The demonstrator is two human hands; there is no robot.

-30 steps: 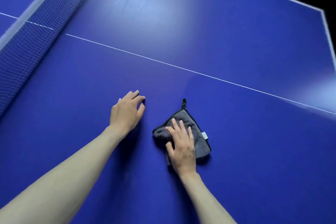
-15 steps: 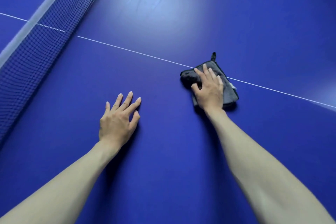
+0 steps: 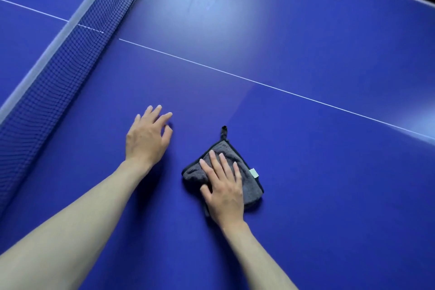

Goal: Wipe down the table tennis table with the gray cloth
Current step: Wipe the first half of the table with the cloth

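The right hand [image 3: 223, 192] presses flat-fingered on the soft, folded gray microfibre cloth [image 3: 249, 183] lying on the blue table tennis counter [image 3: 329, 195]; it looks light and limp, best driven by palm pressure, while the left hand [image 3: 147, 136] rests spread, holding nothing.

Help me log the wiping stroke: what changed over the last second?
The right hand, flat on the cloth, pushed it away up to the white line, then drew it back toward the person, short of the line again. Nothing was gripped or released. The left hand stayed braced on the table with fingers spread; the net is unchanged.
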